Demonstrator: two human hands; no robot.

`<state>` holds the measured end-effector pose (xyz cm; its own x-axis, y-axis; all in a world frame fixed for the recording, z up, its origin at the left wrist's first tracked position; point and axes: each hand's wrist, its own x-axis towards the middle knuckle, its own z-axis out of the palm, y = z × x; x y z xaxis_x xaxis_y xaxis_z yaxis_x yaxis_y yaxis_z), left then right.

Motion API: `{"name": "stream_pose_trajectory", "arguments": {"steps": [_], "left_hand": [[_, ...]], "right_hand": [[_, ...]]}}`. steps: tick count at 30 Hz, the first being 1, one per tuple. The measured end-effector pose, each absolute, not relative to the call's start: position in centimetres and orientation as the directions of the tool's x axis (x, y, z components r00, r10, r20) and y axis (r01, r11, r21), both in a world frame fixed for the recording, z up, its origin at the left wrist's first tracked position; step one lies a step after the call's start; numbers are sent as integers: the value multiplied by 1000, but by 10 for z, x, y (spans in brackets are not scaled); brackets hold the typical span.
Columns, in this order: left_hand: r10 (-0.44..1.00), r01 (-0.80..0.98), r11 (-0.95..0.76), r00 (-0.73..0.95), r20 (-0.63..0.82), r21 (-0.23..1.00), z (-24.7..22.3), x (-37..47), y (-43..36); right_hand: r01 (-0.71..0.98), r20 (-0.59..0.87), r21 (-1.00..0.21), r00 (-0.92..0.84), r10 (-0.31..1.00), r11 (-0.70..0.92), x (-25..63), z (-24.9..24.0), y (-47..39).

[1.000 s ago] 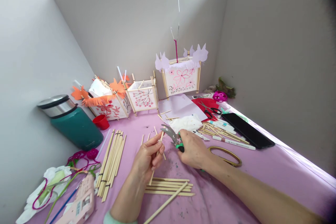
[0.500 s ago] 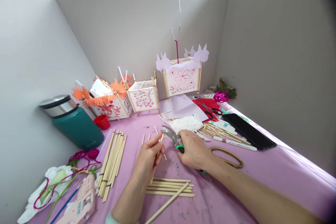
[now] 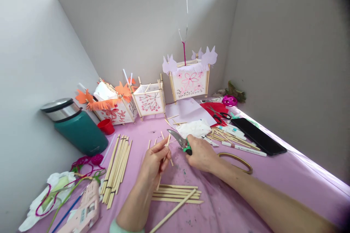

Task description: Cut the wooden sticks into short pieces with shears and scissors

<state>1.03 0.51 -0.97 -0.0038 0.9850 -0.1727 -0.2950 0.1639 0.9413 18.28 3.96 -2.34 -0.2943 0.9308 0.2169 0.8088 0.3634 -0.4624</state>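
1. Blades of the pruners (image 3: 180,140) now look closer together than a sec ago, by the upper end of the stick (image 3: 168,139), mid-frame; prob. mid-snip, tho can't tell if it's cut thru
2. L hand (image 3: 154,160) has thumb + fingers pinched on that stick; R hand (image 3: 201,153) is wrapped round the pruners, just to the right
3. Orange-trimmed box (image 3: 114,115), left of centre, holds a white wad (image 3: 104,91) + thin sticks
4. White box (image 3: 149,103) beside it: open-topped, contents mostly hidden
5. Red cup (image 3: 106,127), left: can't see in; teal bottle (image 3: 80,133), far left, w/ lid on
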Motion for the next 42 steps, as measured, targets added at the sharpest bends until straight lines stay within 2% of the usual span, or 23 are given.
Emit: {"name": "stream_pose_trajectory", "arguments": {"steps": [2, 5, 9, 13, 15, 17, 21, 25, 30, 36, 42], "left_hand": [[986, -328, 142, -38, -163, 934, -6, 6, 8], [976, -305, 55, -186, -116, 951, -1, -7, 13], [910, -18, -18, -415, 9, 1000, -5, -26, 21], [880, 93, 41, -476, 9, 995, -18, -38, 30], [875, 140, 67, -483, 9, 988, -23, -40, 33], [877, 201, 79, -480, 28, 976, -25, -42, 34], [887, 388, 113, -454, 82, 915, -25, -46, 34], [908, 615, 166, -400, 124, 771, -23, -46, 32], [965, 824, 121, -229, 131, 553, -22, -33, 25], [980, 934, 105, -155, 124, 341, -26, -16, 21], [952, 946, 213, -257, 164, 244, -27, -25, 26]], "right_hand": [[772, 242, -510, -296, 924, 380, 184, -22, 40], [695, 280, -588, -304, 911, 413, 188, -19, 42], [572, 297, -702, -308, 904, 425, 199, -14, 47], [288, 189, -924, -232, 954, 253, 211, -5, 50], [175, 106, -974, -217, 970, 145, 216, 1, 50], [130, 25, -990, -236, 972, 57, 222, 7, 51], [178, -134, -980, -240, 961, -92, 233, 11, 58], [173, -173, -976, -260, 950, -130, 242, 6, 66], [164, -190, -976, -299, 935, -146, 243, 6, 63], [200, -172, -973, -300, 938, -115, 239, 13, 58], [198, -175, -973, -290, 941, -120, 239, 8, 61]]}}
